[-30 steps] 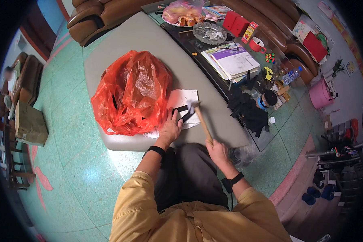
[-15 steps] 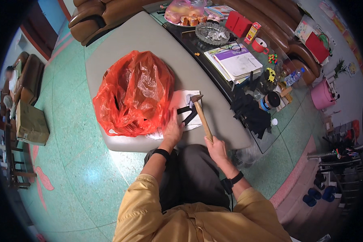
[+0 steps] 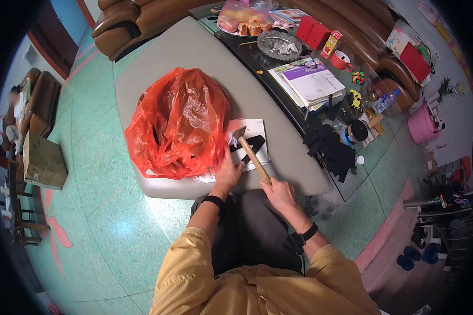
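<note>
I hold a hammer [image 3: 252, 155] by its wooden handle in my right hand [image 3: 276, 191]; its head points toward the upper left, over a small pale crumpled piece [image 3: 232, 137] that I cannot make out. My left hand [image 3: 228, 170] grips a black strap [image 3: 252, 149] beside the red bag, its fingertips partly hard to see. The strap lies bent on white paper [image 3: 257, 126] on the grey padded seat [image 3: 167, 187]. A large crumpled red plastic bag [image 3: 176, 121] sits just left of the paper.
A glass table [image 3: 347, 191] along the right holds papers [image 3: 312, 81], an ashtray [image 3: 278, 44], a mug, bottles and black cloth [image 3: 326, 149]. Brown sofas [image 3: 112, 23] stand behind and at left, where a person [image 3: 17, 107] sits near a cardboard box [image 3: 44, 163]. Slippers [image 3: 412, 253] lie at lower right.
The hammer head has moved left and its handle now slants more steeply leftward, with my right hand slightly further left. My left hand stays by the strap. The view has shifted slightly.
</note>
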